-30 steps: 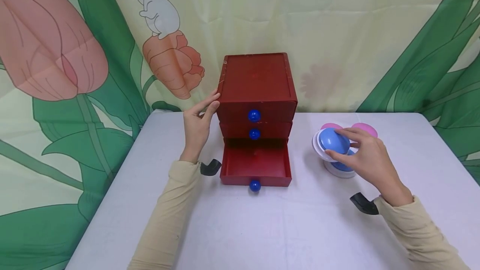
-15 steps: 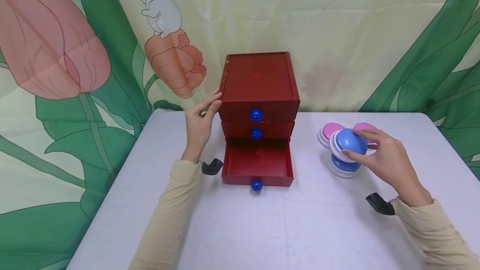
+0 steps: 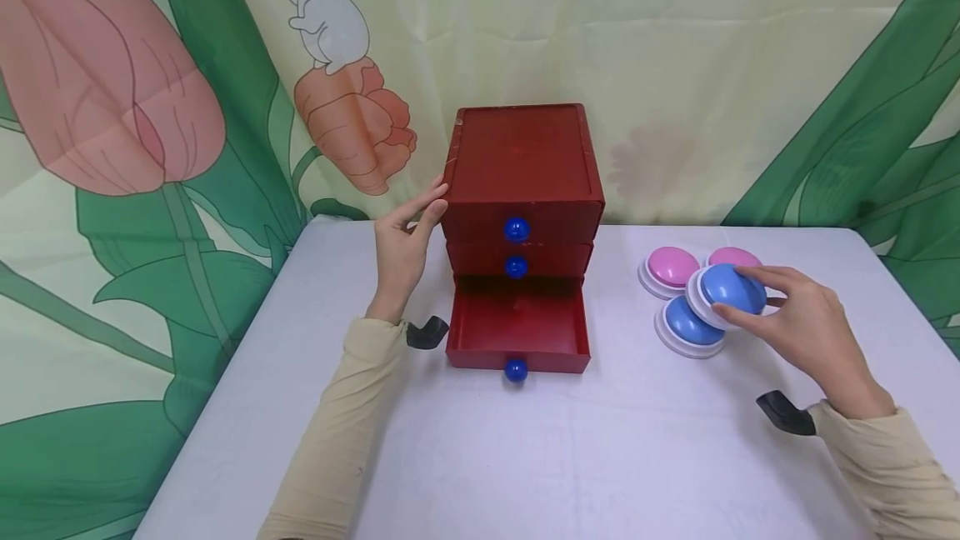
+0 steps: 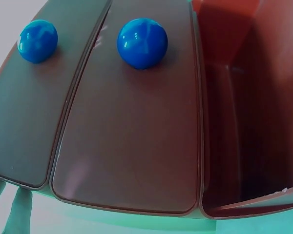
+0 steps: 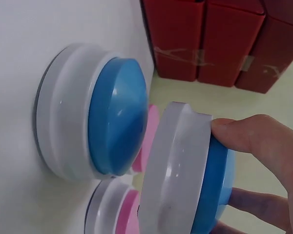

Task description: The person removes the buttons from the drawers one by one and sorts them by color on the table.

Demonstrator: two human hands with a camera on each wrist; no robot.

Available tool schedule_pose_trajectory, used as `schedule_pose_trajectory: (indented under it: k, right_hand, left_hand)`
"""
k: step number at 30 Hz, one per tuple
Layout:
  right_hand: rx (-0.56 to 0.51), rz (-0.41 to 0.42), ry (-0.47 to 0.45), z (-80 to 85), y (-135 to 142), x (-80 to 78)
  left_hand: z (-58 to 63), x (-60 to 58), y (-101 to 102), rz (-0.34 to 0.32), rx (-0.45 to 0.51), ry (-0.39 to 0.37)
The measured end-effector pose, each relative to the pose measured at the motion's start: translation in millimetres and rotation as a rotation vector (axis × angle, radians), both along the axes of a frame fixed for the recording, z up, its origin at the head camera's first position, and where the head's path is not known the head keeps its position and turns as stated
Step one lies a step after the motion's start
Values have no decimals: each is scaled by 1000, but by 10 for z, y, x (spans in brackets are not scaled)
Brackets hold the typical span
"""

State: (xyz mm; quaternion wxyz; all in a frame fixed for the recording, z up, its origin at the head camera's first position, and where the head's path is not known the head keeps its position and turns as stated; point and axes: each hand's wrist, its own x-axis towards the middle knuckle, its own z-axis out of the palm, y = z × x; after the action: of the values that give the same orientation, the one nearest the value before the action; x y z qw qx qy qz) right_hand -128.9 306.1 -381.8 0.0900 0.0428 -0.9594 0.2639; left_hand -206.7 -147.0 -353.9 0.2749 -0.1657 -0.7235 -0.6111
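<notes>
My right hand (image 3: 806, 327) pinches a blue push button (image 3: 731, 290) with a white base between thumb and fingers, tilted and raised off the table. In the right wrist view the held button (image 5: 185, 170) hangs beside a second blue button (image 5: 118, 117) that sits on the table. My left hand (image 3: 401, 252) rests its fingertips and thumb against the left side of a red three-drawer cabinet (image 3: 521, 157). Its bottom drawer (image 3: 517, 325) is pulled out, and no object shows inside. The two upper drawers are closed, each with a round blue knob (image 4: 142, 44).
Two pink push buttons, one at the left (image 3: 672, 267) and one partly hidden behind the held button (image 3: 733, 257), lie toward the back right. A printed cloth (image 3: 660, 90) hangs behind the white table (image 3: 517, 457).
My right hand has carried the blue button to the right, from over the other blue button, uncovering the left pink one. My left hand stays at the cabinet; the view shifts slightly.
</notes>
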Motion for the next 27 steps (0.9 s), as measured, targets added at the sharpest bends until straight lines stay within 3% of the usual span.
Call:
schedule_pose_trajectory:
  k: [4,11,18,27]
  right_hand:
    - [12,-13,-12,-15,67,5]
    - [20,-47,-36,-81,178,14]
    - [30,-77,-30,-127,275,13]
    - [43,-122,-103,-182,421,52]
  left_hand:
    - [35,22,18,1,1,-27]
    - [229,205,85,12,-20,-46]
    - [250,228,84,23,-23,-50]
    - [228,206,85,21,-23,-49]
